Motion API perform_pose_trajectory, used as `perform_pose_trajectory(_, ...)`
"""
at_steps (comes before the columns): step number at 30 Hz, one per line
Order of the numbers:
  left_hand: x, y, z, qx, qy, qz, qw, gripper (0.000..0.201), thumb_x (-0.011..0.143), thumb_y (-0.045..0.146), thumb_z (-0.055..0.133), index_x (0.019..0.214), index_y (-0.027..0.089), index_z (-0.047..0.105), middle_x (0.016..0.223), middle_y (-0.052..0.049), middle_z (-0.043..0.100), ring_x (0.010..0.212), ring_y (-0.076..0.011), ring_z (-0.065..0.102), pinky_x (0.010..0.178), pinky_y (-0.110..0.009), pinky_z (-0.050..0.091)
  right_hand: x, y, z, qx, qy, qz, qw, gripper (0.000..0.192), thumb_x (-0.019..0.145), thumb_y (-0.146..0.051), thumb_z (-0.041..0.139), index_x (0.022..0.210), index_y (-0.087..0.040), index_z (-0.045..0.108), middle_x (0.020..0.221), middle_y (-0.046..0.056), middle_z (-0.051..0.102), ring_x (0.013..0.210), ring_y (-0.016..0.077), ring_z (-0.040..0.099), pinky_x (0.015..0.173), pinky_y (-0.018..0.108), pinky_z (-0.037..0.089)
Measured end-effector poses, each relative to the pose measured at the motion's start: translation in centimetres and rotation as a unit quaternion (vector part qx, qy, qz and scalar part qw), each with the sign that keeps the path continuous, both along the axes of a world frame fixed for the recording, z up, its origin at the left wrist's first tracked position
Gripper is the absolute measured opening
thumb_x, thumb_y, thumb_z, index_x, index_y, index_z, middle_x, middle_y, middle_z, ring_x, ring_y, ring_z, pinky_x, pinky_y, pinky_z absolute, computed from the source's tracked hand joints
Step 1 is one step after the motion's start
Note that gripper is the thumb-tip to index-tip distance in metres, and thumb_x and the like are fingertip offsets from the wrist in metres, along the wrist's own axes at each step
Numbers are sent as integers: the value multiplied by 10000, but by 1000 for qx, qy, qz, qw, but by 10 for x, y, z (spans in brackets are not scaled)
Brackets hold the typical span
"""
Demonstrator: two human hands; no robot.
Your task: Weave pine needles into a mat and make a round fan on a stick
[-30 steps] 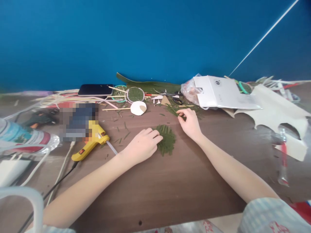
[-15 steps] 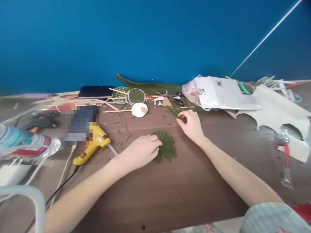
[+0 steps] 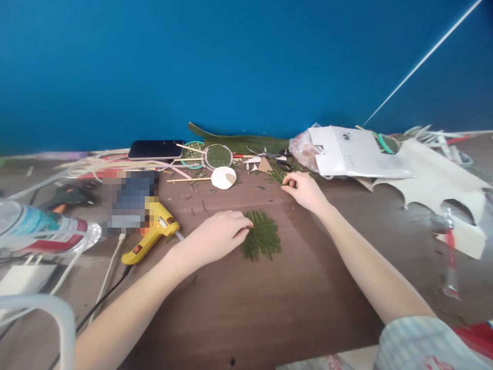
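— What lies at the centre of the brown wooden table [image 3: 269, 303]?
— A flat round mat of dark green leaf strips [image 3: 262, 235], laid side by side and crossing, its edges ragged. The left hand [image 3: 217, 237] rests on its left edge, fingers [image 3: 243, 226] pressing it down.
— And farther back?
— A loose pile of thin green leaf strips [image 3: 278, 173], scattered flat just beyond the mat. The right hand [image 3: 304, 187] touches it, fingertips pinched at the strips.
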State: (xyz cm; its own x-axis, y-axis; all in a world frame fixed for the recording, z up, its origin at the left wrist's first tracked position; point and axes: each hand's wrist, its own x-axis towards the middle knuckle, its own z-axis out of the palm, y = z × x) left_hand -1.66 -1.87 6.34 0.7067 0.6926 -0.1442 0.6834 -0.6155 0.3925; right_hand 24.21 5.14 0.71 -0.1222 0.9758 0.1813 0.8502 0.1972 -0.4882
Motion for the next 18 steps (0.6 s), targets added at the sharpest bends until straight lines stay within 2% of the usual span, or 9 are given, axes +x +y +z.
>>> perform_pose_trajectory(5, -7, 7, 17, 19, -32, 78, 996, 303, 888, 275, 348, 1020, 242, 618, 1030, -7, 650, 939, -179, 591, 834, -294, 436, -4, 6, 3, -3, -72, 10, 997, 91, 759, -188, 532, 668, -190, 538, 707, 39, 543, 720, 195, 470, 687, 319, 349)
perform_pose_trajectory(8, -6, 16, 21, 10, -42, 109, 993, 312, 876, 298, 348, 1012, 242, 624, 1056, -2, 655, 961, -188, 589, 844, -296, 433, -5, 8, 4, -23, -65, 22, 997, 105, 762, -186, 515, 658, -185, 522, 697, 39, 538, 704, 189, 468, 686, 319, 352)
perform_pose_trajectory(13, 4, 33, 15, -1, -65, 196, 978, 314, 849, 313, 374, 998, 228, 637, 998, -26, 668, 876, -214, 606, 788, -317, 450, -8, 3, 17, -37, 31, 67, 997, 81, 759, -234, 520, 699, -181, 535, 761, 35, 559, 721, 177, 500, 681, 312, 374)
perform_pose_trajectory(15, 8, 37, 10, -19, -94, 201, 975, 299, 843, 313, 388, 967, 222, 644, 980, -27, 670, 867, -207, 605, 792, -311, 447, -11, -1, 25, -49, 73, 88, 992, 101, 771, -274, 523, 735, -185, 554, 800, 32, 597, 735, 173, 521, 674, 308, 378)
perform_pose_trajectory(18, 10, 41, 4, -62, -153, 199, 966, 272, 836, 318, 415, 934, 208, 644, 953, -15, 677, 881, -187, 603, 819, -290, 440, -18, -6, 35, -94, 115, 101, 984, 88, 760, -272, 539, 755, -186, 559, 737, 14, 619, 646, 146, 512, 618, 292, 379)
